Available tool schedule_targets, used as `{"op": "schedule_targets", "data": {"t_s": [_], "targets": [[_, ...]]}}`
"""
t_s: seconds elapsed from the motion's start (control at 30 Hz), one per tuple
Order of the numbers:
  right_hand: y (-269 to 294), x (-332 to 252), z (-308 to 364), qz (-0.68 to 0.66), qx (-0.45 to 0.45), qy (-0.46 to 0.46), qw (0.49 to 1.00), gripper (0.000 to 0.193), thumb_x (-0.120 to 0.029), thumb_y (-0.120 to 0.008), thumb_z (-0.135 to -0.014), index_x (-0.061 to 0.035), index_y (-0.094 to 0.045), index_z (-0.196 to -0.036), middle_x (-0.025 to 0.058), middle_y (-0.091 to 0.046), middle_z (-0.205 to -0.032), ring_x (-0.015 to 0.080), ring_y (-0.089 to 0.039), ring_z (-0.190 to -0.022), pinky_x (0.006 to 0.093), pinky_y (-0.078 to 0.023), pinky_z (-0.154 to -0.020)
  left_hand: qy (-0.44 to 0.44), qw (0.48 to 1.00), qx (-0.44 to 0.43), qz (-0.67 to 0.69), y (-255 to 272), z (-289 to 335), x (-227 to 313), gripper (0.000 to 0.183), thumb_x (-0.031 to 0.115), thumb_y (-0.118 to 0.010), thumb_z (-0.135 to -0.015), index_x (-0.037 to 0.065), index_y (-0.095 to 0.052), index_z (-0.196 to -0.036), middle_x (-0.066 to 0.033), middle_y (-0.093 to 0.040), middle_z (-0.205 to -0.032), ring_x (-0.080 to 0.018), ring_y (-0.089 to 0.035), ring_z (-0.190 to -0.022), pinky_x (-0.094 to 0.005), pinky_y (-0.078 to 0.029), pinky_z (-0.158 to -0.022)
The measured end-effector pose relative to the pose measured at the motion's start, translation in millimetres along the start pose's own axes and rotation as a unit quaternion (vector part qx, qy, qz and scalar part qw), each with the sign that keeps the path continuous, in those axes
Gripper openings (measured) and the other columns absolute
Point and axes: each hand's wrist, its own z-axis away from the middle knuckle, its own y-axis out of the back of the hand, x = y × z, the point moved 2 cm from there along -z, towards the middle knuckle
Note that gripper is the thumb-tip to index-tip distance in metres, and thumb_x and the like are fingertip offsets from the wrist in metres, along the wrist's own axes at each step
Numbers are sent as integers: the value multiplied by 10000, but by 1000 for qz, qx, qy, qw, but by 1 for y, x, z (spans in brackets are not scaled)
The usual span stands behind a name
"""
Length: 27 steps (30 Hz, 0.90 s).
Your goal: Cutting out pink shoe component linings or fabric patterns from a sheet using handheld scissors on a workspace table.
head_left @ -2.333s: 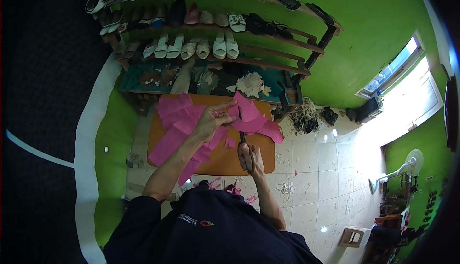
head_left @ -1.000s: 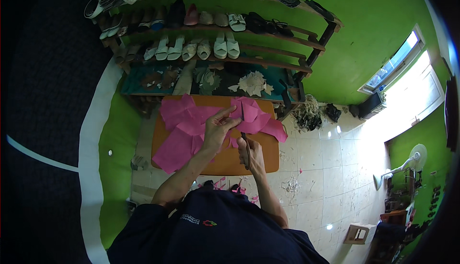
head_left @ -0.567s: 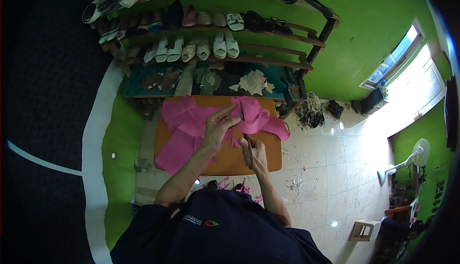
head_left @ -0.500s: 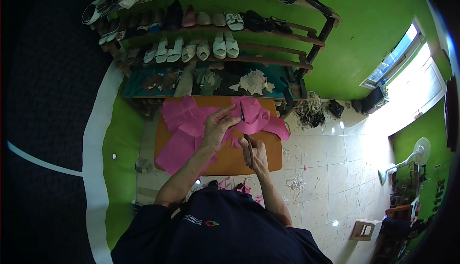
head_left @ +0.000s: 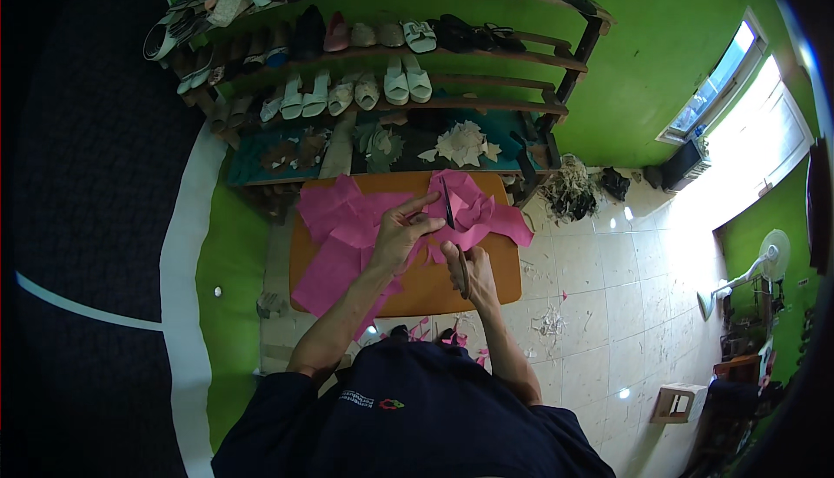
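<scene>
My right hand [head_left: 475, 275] is closed round the handles of a pair of scissors [head_left: 448, 204], whose dark blades point away from me. The blades lie at a sheet of bright pink material [head_left: 497, 223], which looks like thin leather or fabric. Just left of the blades, my left hand [head_left: 398, 242] has its thumb and index finger round the pink material's edge, the index stretched toward the blades. More pink sheets [head_left: 334, 265] lie overlapping to the left, one hanging over the near edge of the orange-brown table [head_left: 426, 306].
Beyond the table stands a wooden rack [head_left: 486, 106] with rows of sandals and shoes. Its lowest shelf carries pale cut scraps [head_left: 465, 144]. Offcuts [head_left: 549, 322] litter the tiled floor. A heap of shreds [head_left: 569, 191] sits by the rack; a white fan [head_left: 769, 257] stands at right.
The whole view has shifted slightly. Both hands stay at the same part of the pink material, with the scissors still in my right hand.
</scene>
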Motion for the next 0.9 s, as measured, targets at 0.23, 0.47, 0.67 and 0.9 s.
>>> {"op": "schedule_targets", "data": {"t_s": [0.23, 0.47, 0.67, 0.9], "targets": [[3, -4, 1, 33, 9, 15, 999, 636, -603, -730, -816, 28, -661, -783, 55, -545, -551, 157, -547, -511, 357, -446, -492, 17, 999, -2, -27, 10, -3, -4, 536, -56, -728, -828, 4, -597, -1344, 105, -478, -703, 4, -488, -659, -175, -475, -735], [5, -12, 7, 63, 5, 30, 998, 635, -612, -737, -792, 22, -716, -812, 77, -598, -593, 182, -586, -584, 379, -464, -567, 10, 998, -45, -30, 23, -9, -6, 550, -68, -738, -799, 7, -605, -1326, -2, -676, -809, -66, -646, -741, -234, -545, -800], [11, -12, 11, 61, 4, 0, 998, 656, -636, -750, -767, 19, -703, -772, 52, -569, -583, 153, -539, -568, 364, -439, -556, 36, 997, -41, -46, 24, -9, -3, 532, -79, -726, -809, 33, -628, -1319, 106, -480, -736, -3, -485, -674, -177, -496, -739], [18, -19, 17, 61, 8, 9, 998, 671, -639, -763, -754, 23, -662, -708, 32, -522, -538, 131, -496, -526, 363, -415, -521, 30, 996, -77, -44, 33, -16, -10, 515, -96, -717, -797, 31, -639, -1290, 6, -677, -863, -71, -662, -774, -209, -566, -762]]}}
